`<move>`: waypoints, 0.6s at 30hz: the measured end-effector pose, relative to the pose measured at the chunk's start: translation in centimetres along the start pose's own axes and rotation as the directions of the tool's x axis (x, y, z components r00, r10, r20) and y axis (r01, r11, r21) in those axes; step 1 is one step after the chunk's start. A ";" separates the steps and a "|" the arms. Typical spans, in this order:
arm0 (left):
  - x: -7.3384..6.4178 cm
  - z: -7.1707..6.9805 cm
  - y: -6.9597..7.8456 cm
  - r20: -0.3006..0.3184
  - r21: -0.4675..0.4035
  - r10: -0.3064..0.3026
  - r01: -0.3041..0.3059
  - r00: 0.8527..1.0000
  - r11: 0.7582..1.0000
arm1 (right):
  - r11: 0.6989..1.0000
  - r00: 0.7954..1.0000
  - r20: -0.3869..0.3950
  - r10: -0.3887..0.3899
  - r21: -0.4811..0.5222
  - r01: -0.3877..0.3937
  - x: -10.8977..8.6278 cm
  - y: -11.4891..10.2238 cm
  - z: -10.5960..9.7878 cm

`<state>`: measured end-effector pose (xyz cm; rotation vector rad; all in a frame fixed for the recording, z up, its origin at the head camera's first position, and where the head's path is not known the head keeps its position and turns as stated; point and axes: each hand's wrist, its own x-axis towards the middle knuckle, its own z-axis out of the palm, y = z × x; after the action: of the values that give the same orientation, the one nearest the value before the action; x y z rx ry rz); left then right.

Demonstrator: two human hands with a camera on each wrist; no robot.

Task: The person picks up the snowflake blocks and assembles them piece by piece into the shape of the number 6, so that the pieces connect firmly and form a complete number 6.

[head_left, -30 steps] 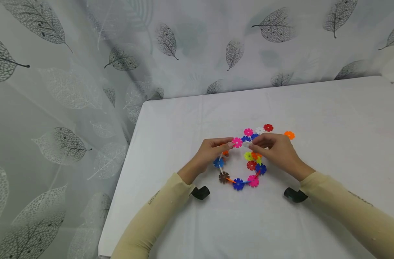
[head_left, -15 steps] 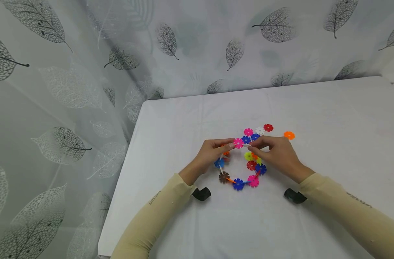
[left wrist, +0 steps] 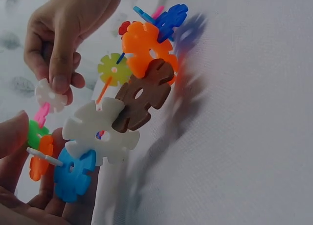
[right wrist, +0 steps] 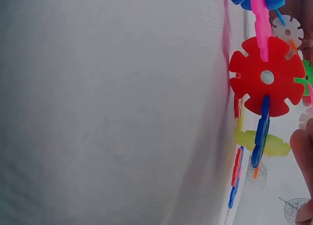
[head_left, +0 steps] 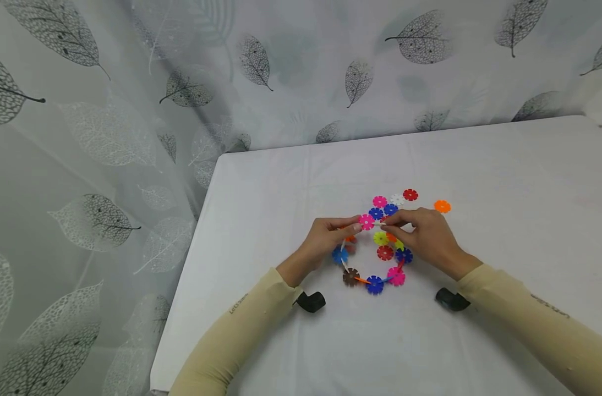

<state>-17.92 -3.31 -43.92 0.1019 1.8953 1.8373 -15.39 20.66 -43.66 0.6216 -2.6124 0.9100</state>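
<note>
The work is a curved chain of slotted plastic discs, held between both hands above and against a white-covered tabletop (head_left: 261, 231); exact points of contact cannot be told.

Left hand (head_left: 327, 236): the fingers pinch the far left end of the chain at a pink disc (head_left: 366, 222). Right hand (head_left: 427, 234): the fingers pinch a white disc (left wrist: 50, 95), set against that pink disc. In the left wrist view the two meet edge to face; how deeply the slots engage cannot be told.

Progress: most of the curve is assembled. A light blue disc (left wrist: 74, 173), a brown disc (head_left: 351, 276), a dark blue disc (head_left: 375, 284) and a second pink disc (head_left: 396, 276) sit in line, with discs turned edge-on between them. The curve runs up toward a yellow disc (head_left: 381, 238) near the right hand; whether that one is linked cannot be told.

Remaining, by judgement: seat the white disc fully, then possibly use the discs lying beyond the hands, among them a red disc (head_left: 410, 194) and an orange disc (head_left: 442, 207).

Markings: the left sleeve (head_left: 239, 335) carries dark print, apparently beginning "Let's"; the lettering on the right sleeve (head_left: 534, 316) is illegible. No brand is readable on the discs.
</note>
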 end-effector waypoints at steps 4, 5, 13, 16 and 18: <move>0.0 0.2 0.0 0.010 -0.014 0.011 -0.011 1.000 1.000 | 1.000 1.000 -0.007 -0.013 0.001 0.013 -0.2 0.2 -0.1; 0.0 0.2 0.0 0.013 -0.014 0.015 -0.014 1.000 1.000 | 1.000 1.000 -0.010 -0.016 0.003 0.016 -0.2 0.3 -0.1; -0.1 0.1 0.0 0.036 -0.003 0.026 -0.026 0.999 1.000 | 0.998 0.998 -0.018 -0.055 0.007 0.055 -0.2 0.6 -0.2; -0.2 0.2 0.0 0.038 0.000 0.020 -0.020 0.999 1.000 | 0.997 0.997 -0.016 -0.078 -0.011 0.078 -0.3 0.6 -0.3; -0.2 0.2 0.0 0.033 0.005 0.015 -0.015 0.999 1.000 | 0.994 0.994 -0.017 -0.109 -0.031 0.108 -0.3 0.6 -0.3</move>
<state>-17.66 -3.19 -43.84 0.1479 1.8815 1.8298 -15.37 21.38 -43.90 0.7354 -2.5437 0.8375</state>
